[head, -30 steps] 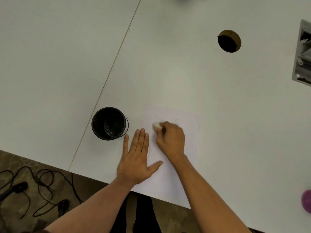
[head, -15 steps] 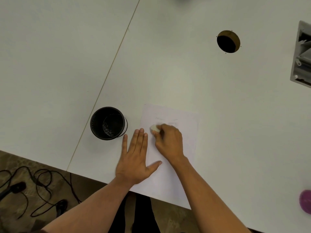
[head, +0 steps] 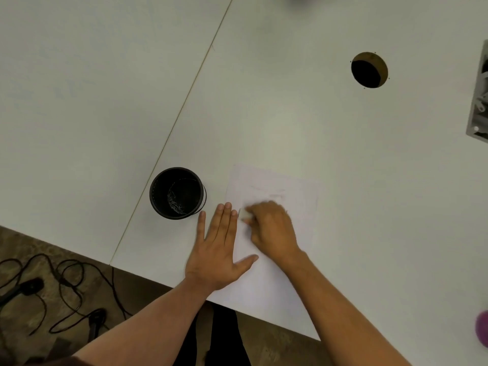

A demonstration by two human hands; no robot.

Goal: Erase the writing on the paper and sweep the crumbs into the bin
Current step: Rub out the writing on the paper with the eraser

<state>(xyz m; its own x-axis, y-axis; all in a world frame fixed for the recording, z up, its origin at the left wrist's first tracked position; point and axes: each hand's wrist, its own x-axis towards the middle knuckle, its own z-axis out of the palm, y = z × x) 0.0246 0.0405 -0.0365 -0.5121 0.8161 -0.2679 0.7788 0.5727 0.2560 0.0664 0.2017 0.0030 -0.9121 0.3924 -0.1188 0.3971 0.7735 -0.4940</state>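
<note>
A white sheet of paper [head: 266, 281] lies near the front edge of the white table [head: 264, 114], with faint pencil marks on its upper half. My left hand [head: 217, 249] lies flat, fingers spread, on the paper's left edge. My right hand [head: 272, 228] grips a small white eraser [head: 244, 213] and presses it on the paper right beside the left fingertips. A black round bin [head: 177, 192] stands upright to the left of the paper, with shiny scraps inside.
A round cable hole [head: 369, 70] is cut in the table at the back right. A grey box [head: 479, 99] sits at the right edge, and a purple object [head: 482, 330] at the lower right. Black cables [head: 52, 286] lie on the floor to the left.
My right hand has slid the eraser down and to the left across the paper, closer to my left fingertips. My left hand has stayed flat in place.
</note>
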